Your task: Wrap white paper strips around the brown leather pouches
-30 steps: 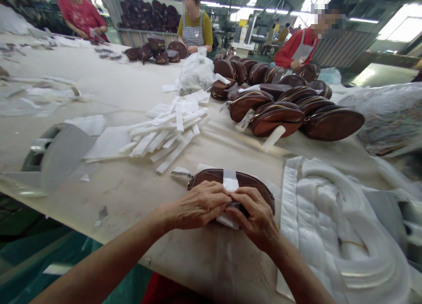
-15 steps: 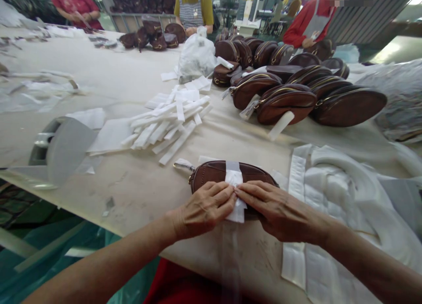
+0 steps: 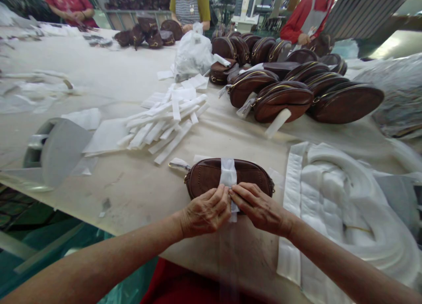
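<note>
A brown leather pouch (image 3: 204, 176) lies on the table edge in front of me, with a white strip (image 3: 228, 172) wrapped across its middle. My left hand (image 3: 208, 211) is closed, its fingertips pinching the strip at the pouch's near side. Opposite it, my right hand (image 3: 260, 209) pinches the same strip, and the fingertips of both hands nearly meet. The strip's lower end hangs out below the fingers. A wrapped zipper pull (image 3: 179, 164) sticks out at the pouch's left end. The pouch's near lower side is partly hidden by my hands.
Loose white strips (image 3: 165, 124) are heaped beyond the pouch. A grey tape dispenser (image 3: 59, 150) stands at left. Several brown bags (image 3: 283, 102) are piled at back right, and a white foam roll (image 3: 343, 198) lies at right. Co-workers stand across the table.
My fingers have slid a little toward me along the strip, and my right hand has drawn back, baring more of the pouch's right end. The whole view has shifted slightly.
</note>
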Demonstrator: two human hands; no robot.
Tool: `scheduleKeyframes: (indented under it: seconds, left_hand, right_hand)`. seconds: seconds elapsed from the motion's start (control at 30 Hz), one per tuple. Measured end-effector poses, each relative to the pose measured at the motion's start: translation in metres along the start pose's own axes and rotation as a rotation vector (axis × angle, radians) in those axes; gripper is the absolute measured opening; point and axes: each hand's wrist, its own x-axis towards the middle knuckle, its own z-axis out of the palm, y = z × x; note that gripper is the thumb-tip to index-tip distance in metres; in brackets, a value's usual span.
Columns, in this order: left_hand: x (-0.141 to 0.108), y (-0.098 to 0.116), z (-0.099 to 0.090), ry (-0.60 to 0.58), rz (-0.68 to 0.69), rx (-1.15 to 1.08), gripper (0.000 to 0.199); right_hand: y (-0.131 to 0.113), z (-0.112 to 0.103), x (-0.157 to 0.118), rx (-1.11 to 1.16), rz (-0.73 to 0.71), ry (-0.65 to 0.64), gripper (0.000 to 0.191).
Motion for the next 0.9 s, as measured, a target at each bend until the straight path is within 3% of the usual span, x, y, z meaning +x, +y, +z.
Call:
scheduleKeyframes:
  seconds: [0.3,0.5,0.7,0.9]
  left_hand:
    - [-0.007,-0.029,-0.021,-0.101,0.013,-0.197,0.035]
    - [-0.004,-0.039,-0.024,-0.265,-0.058,-0.383,0.042]
    - [-0.009,-0.034,-0.018,-0.172,0.008,-0.299,0.037]
    - [-0.019,-0.020,-0.006,-0.067,0.044,-0.158,0.035]
  right_hand:
    - [0.001,-0.009,0.000,0.052,0.003,-0.064,0.058]
    - [0.003,-0.011,0.001,0.140,0.021,-0.084,0.066]
    - [0.006,-0.008,-0.002,0.192,0.048,-0.108,0.060]
    - [0.004,0.001,-0.008,0.120,0.035,-0.007,0.060]
